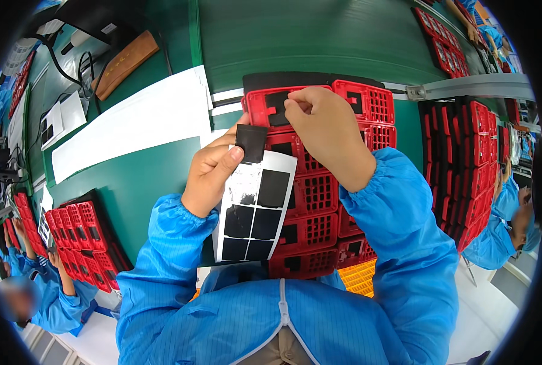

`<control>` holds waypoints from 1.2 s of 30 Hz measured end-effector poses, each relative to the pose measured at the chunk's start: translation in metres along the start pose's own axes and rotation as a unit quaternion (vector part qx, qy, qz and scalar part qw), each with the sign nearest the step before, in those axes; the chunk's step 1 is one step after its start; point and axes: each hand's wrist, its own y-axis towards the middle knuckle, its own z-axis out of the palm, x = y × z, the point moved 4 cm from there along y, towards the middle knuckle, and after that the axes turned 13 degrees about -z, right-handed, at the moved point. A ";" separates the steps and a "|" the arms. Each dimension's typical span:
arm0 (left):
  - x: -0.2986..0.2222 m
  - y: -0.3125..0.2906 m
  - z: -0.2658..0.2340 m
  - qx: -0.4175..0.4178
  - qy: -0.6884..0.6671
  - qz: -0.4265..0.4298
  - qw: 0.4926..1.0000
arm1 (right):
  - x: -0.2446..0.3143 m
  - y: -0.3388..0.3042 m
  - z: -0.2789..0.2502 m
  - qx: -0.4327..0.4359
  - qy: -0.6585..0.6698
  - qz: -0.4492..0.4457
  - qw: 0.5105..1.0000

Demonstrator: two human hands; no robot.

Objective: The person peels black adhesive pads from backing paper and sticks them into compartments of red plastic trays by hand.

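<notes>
My left hand (207,173) is closed, its thumb pressing on a black square piece (251,141) at the top of a white backing sheet (246,182). Several more black squares stick to that sheet, which lies over the left side of a group of red plastic frames (310,193). My right hand (333,135) is over the top left red frame (255,107), thumb and fingertips pinched together. Beside those fingertips, a black square (277,108) sits inside the frame. Whatever the right fingers pinch, if anything, is too small to make out.
Long white paper (137,121) and a brown case (125,66) lie on the green table (271,36) to the left. Stacked red frames (481,158) stand at right, beneath a metal rail (472,89); more red frames (79,237) are at left. Co-workers in blue sleeves work on both sides.
</notes>
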 end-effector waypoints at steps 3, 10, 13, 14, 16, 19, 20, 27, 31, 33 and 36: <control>-0.001 -0.001 0.000 0.001 0.008 0.010 1.000 | 0.004 -0.001 -0.002 -0.008 -0.071 -0.060 0.996; -0.003 -0.003 0.000 -0.005 -0.006 -0.003 1.000 | 0.001 -0.007 -0.006 0.000 -0.085 -0.110 0.990; -0.003 -0.003 -0.002 -0.001 0.009 -0.007 1.000 | 0.001 -0.007 -0.008 0.008 -0.115 -0.129 0.985; -0.004 -0.004 -0.002 0.001 0.014 0.000 1.000 | 0.002 -0.007 -0.007 0.021 -0.148 -0.141 0.979; -0.005 -0.004 -0.001 0.003 0.020 0.007 1.000 | 0.001 -0.009 -0.005 0.011 -0.167 -0.177 0.970; -0.006 -0.005 0.000 -0.010 -0.010 -0.009 1.000 | 0.002 -0.011 -0.001 0.003 -0.199 -0.217 0.956; -0.009 -0.006 -0.001 -0.015 0.020 0.000 1.000 | 0.002 -0.012 0.000 0.008 -0.214 -0.220 0.952; -0.019 -0.008 -0.002 -0.019 0.054 0.026 0.998 | 0.006 -0.027 -0.004 0.011 -0.227 -0.224 0.948; -0.025 -0.008 0.002 -0.014 0.008 -0.002 1.000 | 0.021 -0.034 0.000 0.007 0.038 -0.143 0.989; -0.029 -0.007 0.003 -0.028 0.012 0.010 0.999 | 0.032 -0.040 0.007 -0.013 0.112 -0.154 0.982; -0.023 -0.009 0.001 -0.023 -0.059 -0.061 0.996 | 0.052 -0.045 0.003 -0.139 0.091 -0.278 0.946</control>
